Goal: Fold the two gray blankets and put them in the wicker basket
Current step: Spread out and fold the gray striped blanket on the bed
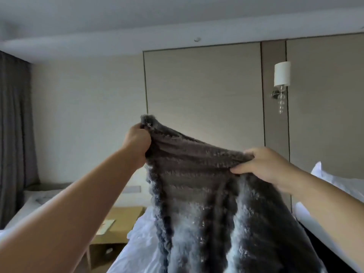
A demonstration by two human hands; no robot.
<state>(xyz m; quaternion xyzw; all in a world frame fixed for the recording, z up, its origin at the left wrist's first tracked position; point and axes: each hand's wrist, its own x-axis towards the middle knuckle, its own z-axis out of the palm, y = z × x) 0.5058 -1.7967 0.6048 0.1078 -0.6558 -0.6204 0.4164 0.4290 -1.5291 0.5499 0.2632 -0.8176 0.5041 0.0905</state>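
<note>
L hand (pixel 137 141) fisted on blanket (pixel 199 186) corner, held high. R hand (pixel 264 164) pinches top edge, lower than L grip. Blanket hangs below both grips, over bed (pixel 141 239). Lamp (pixel 282 75) on wall beyond.

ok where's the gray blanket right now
Head view, centre: the fuzzy gray blanket hangs above the white bed, top edge held between the left hand and right hand.

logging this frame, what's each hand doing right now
Left hand: grips the fuzzy gray blanket at its raised corner.
Right hand: pinches the blanket's top edge.
</note>
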